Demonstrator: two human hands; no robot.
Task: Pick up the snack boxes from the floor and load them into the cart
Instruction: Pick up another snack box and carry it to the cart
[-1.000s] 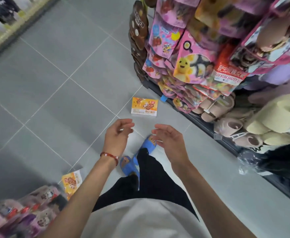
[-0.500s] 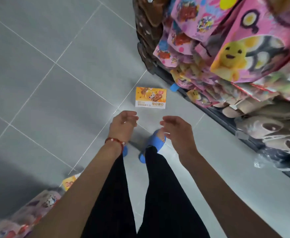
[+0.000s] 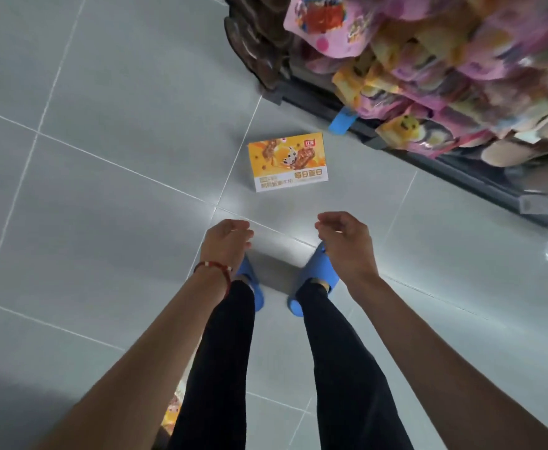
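Observation:
An orange and white snack box (image 3: 287, 165) lies flat on the grey tiled floor (image 3: 110, 196), just ahead of my blue slippers (image 3: 316, 277). My left hand (image 3: 225, 240), with a red cord at the wrist, hangs short of the box with fingers loosely curled and holds nothing. My right hand (image 3: 347, 241) hangs level with it, also loosely curled and holding nothing. Both hands are apart from the box. A sliver of another orange packet (image 3: 173, 412) shows behind my left leg. The cart is out of view.
A display rack (image 3: 428, 164) with a dark base rail runs along the right, hung with pink and yellow packets (image 3: 428, 60) and beige slippers. A blue tag (image 3: 340, 120) sticks out from the rail near the box. Open floor spreads to the left.
I have stepped closer and leaned over: the box now lies nearer and larger in front of my feet. Both hands stay held out, holding nothing. The goods at lower left have dropped out of view.

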